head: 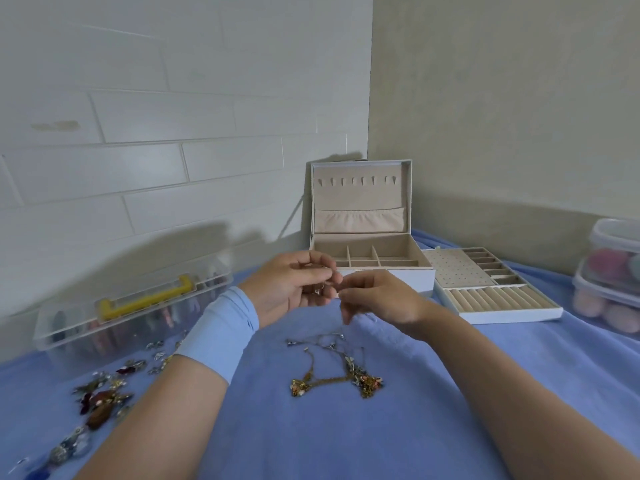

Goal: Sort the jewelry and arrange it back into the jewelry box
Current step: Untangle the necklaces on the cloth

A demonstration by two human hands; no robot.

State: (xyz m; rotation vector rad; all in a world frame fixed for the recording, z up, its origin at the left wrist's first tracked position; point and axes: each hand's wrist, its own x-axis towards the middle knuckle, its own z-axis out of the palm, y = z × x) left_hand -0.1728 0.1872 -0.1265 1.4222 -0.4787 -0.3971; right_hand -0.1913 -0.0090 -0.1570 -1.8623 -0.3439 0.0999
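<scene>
A white jewelry box (384, 271) stands open at the back centre, its lid upright and its beige compartments bare. My left hand (294, 287) and my right hand (377, 297) meet just in front of it, above the blue cloth. Both pinch a thin chain (320, 289) with their fingertips; the chain is small and blurred. Below the hands a tangle of gold and silver necklaces (334, 372) lies on the cloth. Several earrings and brooches (100, 400) are scattered at the lower left.
The box's removable tray (491, 303), with ring rolls and small slots, sits to the right of the box. A clear plastic case with a yellow handle (138, 306) stands at the left. Stacked clear containers (613, 271) stand at the far right. Walls close behind.
</scene>
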